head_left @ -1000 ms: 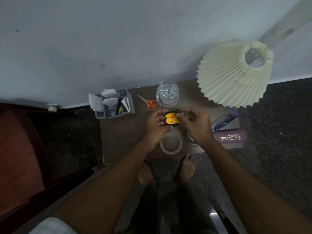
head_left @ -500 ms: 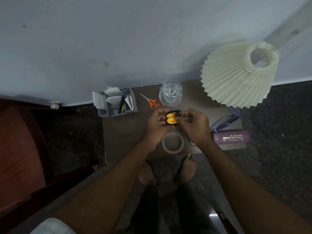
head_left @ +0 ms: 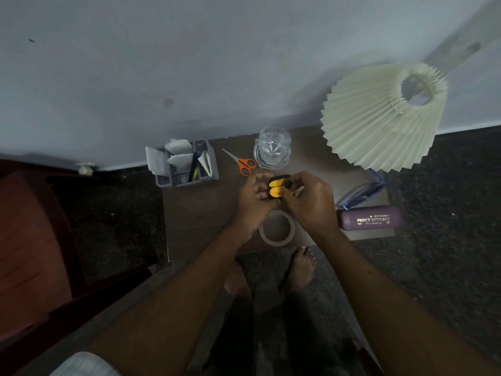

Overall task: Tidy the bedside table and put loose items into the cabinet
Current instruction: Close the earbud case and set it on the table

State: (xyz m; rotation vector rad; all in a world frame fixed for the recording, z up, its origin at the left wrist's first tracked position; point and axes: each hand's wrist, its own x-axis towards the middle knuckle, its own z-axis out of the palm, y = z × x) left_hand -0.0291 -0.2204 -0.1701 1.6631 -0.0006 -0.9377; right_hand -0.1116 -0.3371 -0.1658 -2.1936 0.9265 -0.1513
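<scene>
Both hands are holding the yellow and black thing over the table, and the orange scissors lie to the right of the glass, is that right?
No. The head view shows the orange scissors lying to the left of the glass, not the right. The left hand and right hand do hold the yellow and black thing over the table.

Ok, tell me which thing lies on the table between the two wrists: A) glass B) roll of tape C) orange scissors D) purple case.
B: the roll of tape lies flat by the table's front edge, between the left hand and right hand, which hold a yellow and black item.
</scene>
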